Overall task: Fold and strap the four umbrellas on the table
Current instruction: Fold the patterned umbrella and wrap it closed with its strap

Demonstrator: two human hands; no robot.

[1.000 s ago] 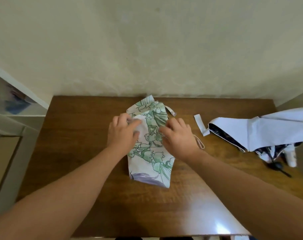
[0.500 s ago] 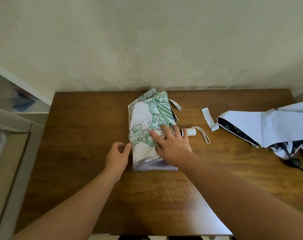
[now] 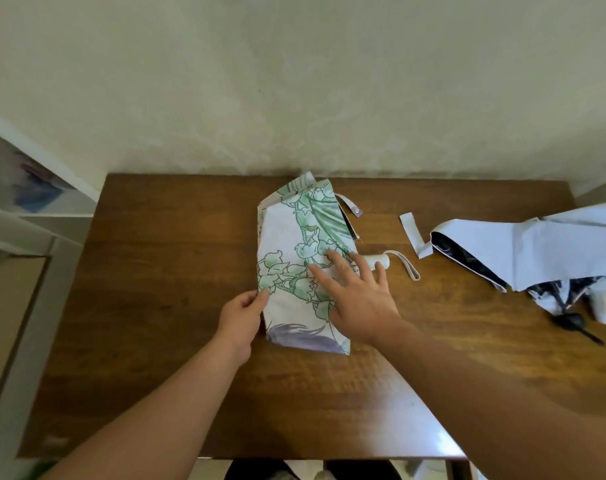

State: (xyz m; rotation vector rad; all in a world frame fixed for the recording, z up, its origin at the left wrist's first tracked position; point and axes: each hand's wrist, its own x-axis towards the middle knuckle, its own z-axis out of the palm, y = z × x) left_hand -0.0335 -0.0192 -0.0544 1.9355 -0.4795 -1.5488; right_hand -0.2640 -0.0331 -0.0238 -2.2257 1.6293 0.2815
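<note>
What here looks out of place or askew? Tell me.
The white umbrella at the table's right edge lies loose and rumpled, its strap undone and black lining showing. The floral umbrella's strap also hangs unfastened.
</note>
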